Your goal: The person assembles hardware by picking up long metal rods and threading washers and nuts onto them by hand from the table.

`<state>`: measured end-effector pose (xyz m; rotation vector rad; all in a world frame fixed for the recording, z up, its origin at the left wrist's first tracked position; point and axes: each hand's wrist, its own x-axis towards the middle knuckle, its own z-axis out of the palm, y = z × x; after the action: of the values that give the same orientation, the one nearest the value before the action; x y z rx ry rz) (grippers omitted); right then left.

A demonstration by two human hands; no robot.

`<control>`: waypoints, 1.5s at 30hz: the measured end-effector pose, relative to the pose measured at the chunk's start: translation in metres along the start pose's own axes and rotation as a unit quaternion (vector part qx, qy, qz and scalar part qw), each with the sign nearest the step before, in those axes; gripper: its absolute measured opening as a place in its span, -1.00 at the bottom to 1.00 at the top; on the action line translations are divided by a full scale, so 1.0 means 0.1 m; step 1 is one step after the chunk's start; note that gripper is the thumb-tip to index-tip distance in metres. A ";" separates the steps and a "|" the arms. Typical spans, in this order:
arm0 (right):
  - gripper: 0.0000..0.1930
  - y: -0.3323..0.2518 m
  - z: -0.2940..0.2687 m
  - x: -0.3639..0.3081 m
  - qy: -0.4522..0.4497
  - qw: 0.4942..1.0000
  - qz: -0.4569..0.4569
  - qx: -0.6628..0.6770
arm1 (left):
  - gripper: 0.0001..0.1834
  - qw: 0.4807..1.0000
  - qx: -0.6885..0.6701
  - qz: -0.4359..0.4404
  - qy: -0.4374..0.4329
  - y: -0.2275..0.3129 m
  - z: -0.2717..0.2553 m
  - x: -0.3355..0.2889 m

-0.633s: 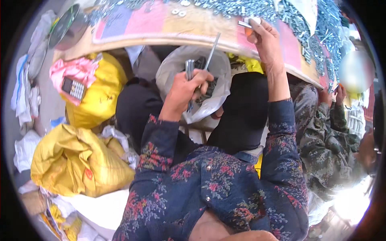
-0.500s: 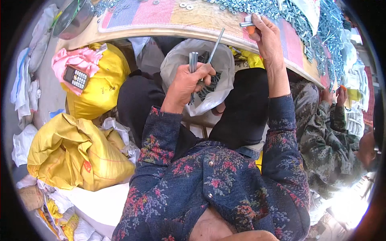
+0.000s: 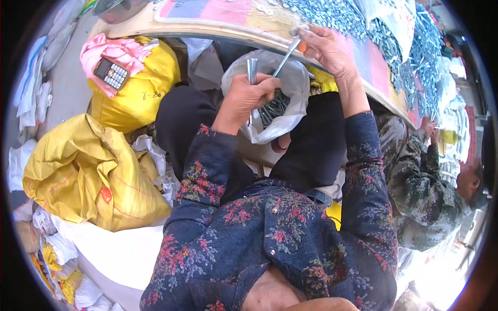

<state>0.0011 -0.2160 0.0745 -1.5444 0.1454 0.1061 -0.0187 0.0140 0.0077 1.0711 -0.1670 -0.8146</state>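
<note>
My left hand clenches an upright bundle of thin silver metal rods plus one slanted silver rod, above a white plastic bag. My right fingers pinch that rod's upper end; fitted or not, can't tell. Bag's part-filled with dark metal pieces; small silver parts heap the table, so plenty seems left.

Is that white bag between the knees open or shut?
Open: the white bag has its mouth spread wide, and dark metal pieces show inside.
</note>
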 end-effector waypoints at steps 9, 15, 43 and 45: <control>-0.77 -0.03 0.35 -0.07 0.070 0.990 -0.069 -0.096 | -0.79 0.998 -0.068 -0.008 -0.006 0.01 -0.09 -0.09; -0.76 0.06 0.64 -0.21 -0.074 0.992 -0.012 -0.098 | -0.71 0.991 -0.132 0.009 -0.022 0.12 -0.15 -0.07; -0.74 0.32 0.38 0.93 0.288 0.691 -0.251 -0.614 | -0.65 0.992 -0.115 0.041 0.009 0.21 -0.16 -0.01; -0.69 0.24 0.35 0.86 0.242 0.820 -0.156 -0.495 | -0.67 0.994 -0.089 0.057 0.019 0.21 -0.17 0.01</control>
<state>0.0825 -0.1824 0.0377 -2.6004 0.2579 -0.5721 0.0011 0.0306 0.0167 0.9003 -0.1193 -0.6926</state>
